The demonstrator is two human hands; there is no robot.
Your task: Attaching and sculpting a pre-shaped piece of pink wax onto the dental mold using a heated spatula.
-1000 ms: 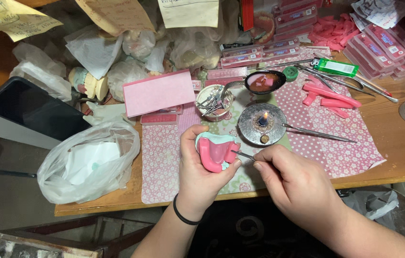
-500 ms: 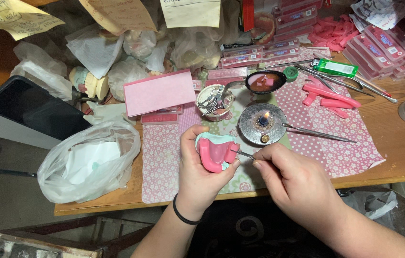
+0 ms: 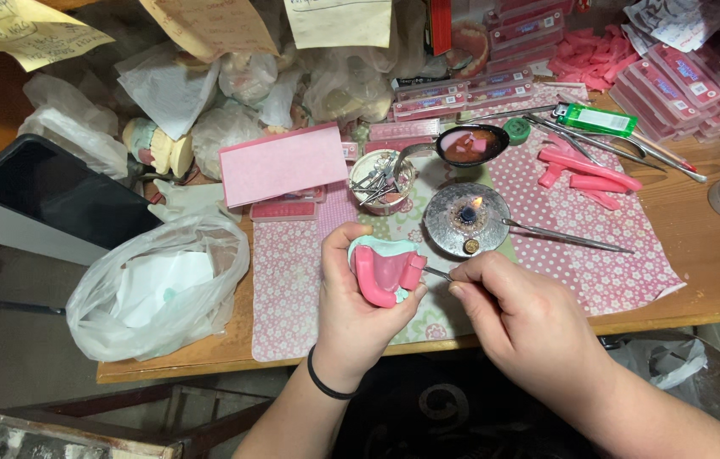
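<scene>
Dental model (image 3: 384, 270), pale green base with pink wax rim on top, held above the near edge of the desk (image 3: 717, 255). Left hand (image 3: 358, 308), black band at the wrist, clasps it from below, thumb up its left side, fingers (image 3: 413, 297) curled under its right. Right hand (image 3: 523, 321), just right of the model, pinches a thin metal instrument (image 3: 438, 273); the tip touches the wax at the model's right edge. Behind, on a pink dotted mat (image 3: 598, 255): round metal burner (image 3: 465, 221) with a small flame, long metal tool (image 3: 566, 236) lying beside it, small cup of metal bits (image 3: 381, 181), spoon (image 3: 472, 144) with melted pink wax, pink wax strips (image 3: 589, 170), green lighter (image 3: 596, 120). Left: pink box (image 3: 283, 163), white plastic bag (image 3: 160, 285), dark tablet (image 3: 62, 191).
</scene>
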